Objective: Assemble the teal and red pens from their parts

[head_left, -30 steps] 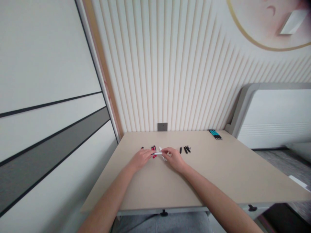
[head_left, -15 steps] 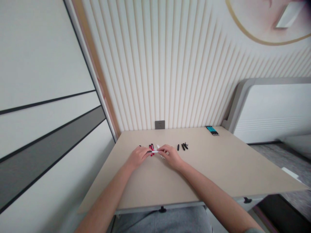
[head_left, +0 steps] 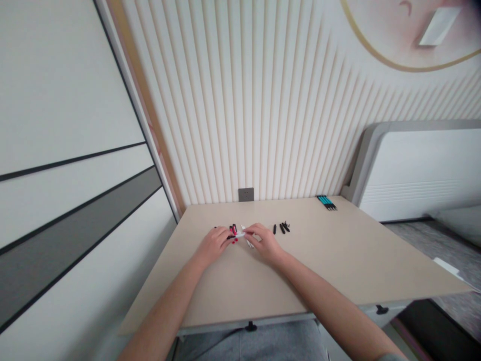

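Observation:
A slim white-and-black pen (head_left: 239,235) is held level above the table, bridging both hands. My left hand (head_left: 213,244) pinches its black end, and the fingertips of my right hand (head_left: 264,241) close on the white end. Right behind the pen lie several red-and-black pen parts (head_left: 233,229), partly covered by the fingers. White slender pieces (head_left: 250,244) show beneath my right hand, mostly hidden. To the right of that hand rest several short black pieces (head_left: 284,227); one stands apart from the others. What joins the pen's two ends is too small to make out.
A row of teal-and-black pens (head_left: 326,202) lies at the back right of the beige table (head_left: 240,286). The ribbed wall with a grey socket (head_left: 246,194) borders its back edge. A white cabinet (head_left: 75,240) is on the left, a bed headboard (head_left: 417,170) on the right.
Both hands stay nearly in place with the pen between them; the pen's black end now tilts slightly downward at the left. The whole view has shifted slightly.

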`<action>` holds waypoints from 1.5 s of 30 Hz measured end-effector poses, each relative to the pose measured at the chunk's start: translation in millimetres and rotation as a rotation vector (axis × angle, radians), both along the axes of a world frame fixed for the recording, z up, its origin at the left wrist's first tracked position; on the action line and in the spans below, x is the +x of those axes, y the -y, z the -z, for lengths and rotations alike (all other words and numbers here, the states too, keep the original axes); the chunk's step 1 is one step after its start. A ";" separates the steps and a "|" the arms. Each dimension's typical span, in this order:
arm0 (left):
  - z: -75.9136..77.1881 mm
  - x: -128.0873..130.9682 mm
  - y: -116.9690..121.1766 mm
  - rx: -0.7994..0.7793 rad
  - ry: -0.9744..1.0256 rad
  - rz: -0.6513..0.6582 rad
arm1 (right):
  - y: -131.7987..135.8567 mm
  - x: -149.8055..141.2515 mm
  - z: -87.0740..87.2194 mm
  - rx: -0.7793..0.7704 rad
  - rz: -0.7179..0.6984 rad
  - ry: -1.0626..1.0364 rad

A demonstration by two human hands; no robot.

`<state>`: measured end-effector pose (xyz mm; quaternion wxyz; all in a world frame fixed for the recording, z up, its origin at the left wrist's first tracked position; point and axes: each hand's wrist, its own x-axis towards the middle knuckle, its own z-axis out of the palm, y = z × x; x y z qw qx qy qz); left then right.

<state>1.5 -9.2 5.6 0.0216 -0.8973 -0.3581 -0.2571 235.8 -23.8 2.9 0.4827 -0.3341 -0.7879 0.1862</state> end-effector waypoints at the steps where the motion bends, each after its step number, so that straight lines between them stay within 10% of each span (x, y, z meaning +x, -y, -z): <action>1: 0.6 0.0 -0.9 -0.010 0.021 -0.014 | 0.2 0.3 -0.2 -0.005 0.025 0.024; 9: 9.6 -7.9 -9.8 -0.124 0.338 -0.196 | 6.5 3.7 -5.0 -0.142 0.350 0.661; 14: 4.2 -9.7 -6.4 -0.064 0.148 -0.115 | 9.2 -1.4 -5.3 -0.219 0.413 0.786; 30: 4.1 -9.0 -3.4 -0.012 -0.002 -0.056 | -5.0 3.3 21.4 -0.195 0.582 0.716; 45: 5.4 -13.0 -5.2 -0.003 0.019 -0.135 | -18.7 43.9 3.7 -0.291 0.385 0.383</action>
